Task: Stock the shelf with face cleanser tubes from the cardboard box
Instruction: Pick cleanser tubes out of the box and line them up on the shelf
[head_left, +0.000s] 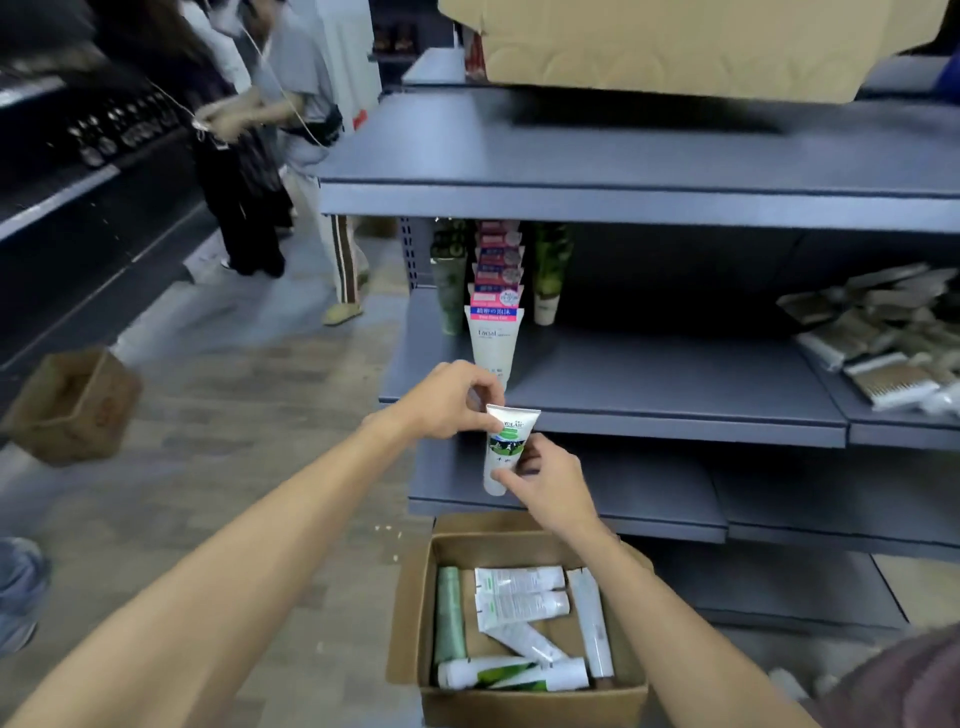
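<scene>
Both hands hold one white face cleanser tube (503, 447) with a green and black label, upright with its cap down, just in front of the middle shelf's front edge (675, 423). My left hand (451, 400) pinches its flat top end; my right hand (545, 480) grips its lower body near the cap. Below, an open cardboard box (410, 613) on the floor holds several more tubes (519, 603), white and green, lying flat. On the middle shelf stands a row of pink-topped white tubes (493, 338) with green tubes (449, 291) on either side.
Brush-like packaged goods (883, 338) are piled at the shelf's right. A large cardboard box (675, 47) sits on the top shelf. Another open box (72, 405) lies on the floor at left. Several people (270, 130) stand in the aisle beyond.
</scene>
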